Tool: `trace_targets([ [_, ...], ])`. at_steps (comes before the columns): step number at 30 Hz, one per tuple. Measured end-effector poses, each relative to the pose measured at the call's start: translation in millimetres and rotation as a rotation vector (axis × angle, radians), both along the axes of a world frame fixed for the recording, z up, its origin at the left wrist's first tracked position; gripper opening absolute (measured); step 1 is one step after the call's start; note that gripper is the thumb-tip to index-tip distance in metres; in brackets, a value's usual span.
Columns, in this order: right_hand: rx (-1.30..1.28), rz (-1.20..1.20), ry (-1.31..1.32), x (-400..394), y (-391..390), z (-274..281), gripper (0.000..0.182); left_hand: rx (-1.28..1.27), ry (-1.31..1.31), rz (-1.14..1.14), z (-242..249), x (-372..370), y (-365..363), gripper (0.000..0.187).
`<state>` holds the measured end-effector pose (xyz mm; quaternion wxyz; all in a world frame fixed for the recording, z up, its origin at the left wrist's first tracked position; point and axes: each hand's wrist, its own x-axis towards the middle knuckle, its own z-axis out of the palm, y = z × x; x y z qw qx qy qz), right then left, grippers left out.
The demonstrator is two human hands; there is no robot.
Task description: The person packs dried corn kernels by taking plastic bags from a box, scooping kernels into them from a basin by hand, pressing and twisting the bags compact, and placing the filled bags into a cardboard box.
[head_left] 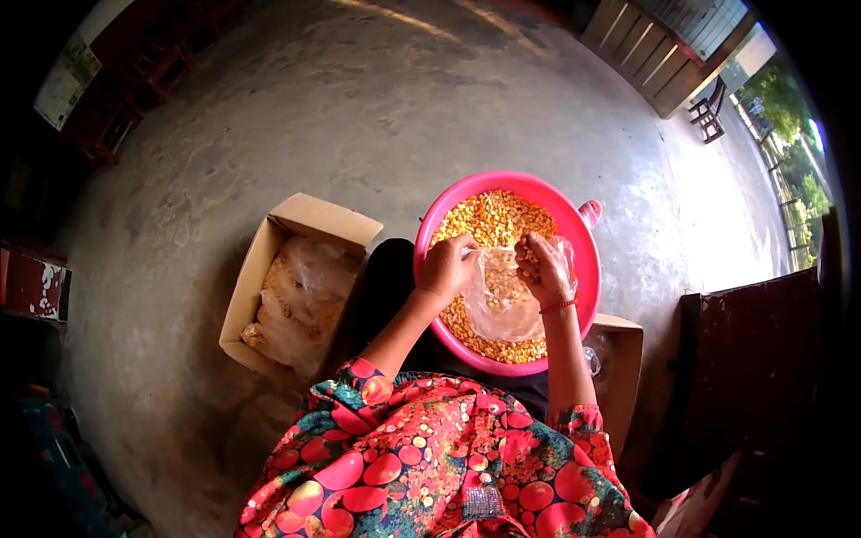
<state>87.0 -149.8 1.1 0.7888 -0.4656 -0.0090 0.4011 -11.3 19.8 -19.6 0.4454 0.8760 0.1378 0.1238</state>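
Observation:
A pink basin full of yellow corn kernels rests in front of me. Over the kernels hangs a clear plastic bag, its mouth spread between my two hands. My left hand pinches the bag's left edge with closed fingers. On the opposite side, my right hand has its fingers curled, with kernels visible against them; part of the bag lies behind this hand. How many kernels it holds is hidden.
Left of my legs stands an open cardboard box with filled plastic bags. Another cardboard box is at the basin's lower right, partly covered by my arm. A dark wooden piece of furniture stands to the right.

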Motion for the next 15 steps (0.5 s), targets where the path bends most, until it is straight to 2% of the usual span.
trace_targets([
  [2, -0.196, 0.079, -0.068, -15, 0, -2, 0.016, -0.463, -0.075, 0.013, 1, 0, -1, 0.013],
  [3, -0.379, 0.070, -0.094, -26, 4, 2, 0.017, -0.803, -0.083, -0.013, -1, 1, -3, 0.014],
  [4, -0.430, 0.267, -0.316, -25, -3, -8, 0.019, -0.803, -0.083, -0.014, -2, 0, -3, 0.014],
  [6, -0.539, 0.293, -0.443, -44, -5, -3, 0.021, -1.212, -0.159, -0.043, 1, -5, -2, 0.020],
  [7, -0.624, 0.360, -0.444, -47, -8, -2, 0.023, -1.249, -0.102, -0.027, 12, -11, 1, 0.026],
  [8, -0.627, 0.360, -0.440, -51, -10, 1, 0.023, -1.252, -0.100, -0.027, 10, -15, 3, 0.026],
  [10, -0.726, 0.354, -0.690, -58, -14, 8, 0.023, -1.160, -0.089, -0.085, 6, -22, 4, 0.031],
  [11, -0.763, 0.326, -1.020, -55, -18, 7, 0.024, -0.885, -0.205, -0.058, -13, -20, -2, 0.036],
  [12, -0.748, 0.300, -0.954, -54, -20, 12, 0.029, -0.888, -0.204, -0.061, -13, -22, -5, 0.036],
  [14, -0.609, 0.130, -0.892, -49, -14, 22, 0.038, -0.383, -0.202, -0.068, -14, -27, -8, 0.037],
  [15, -0.632, 0.063, -0.909, -47, -13, 28, 0.044, -0.395, -0.073, -0.094, -2, -29, -9, 0.032],
])
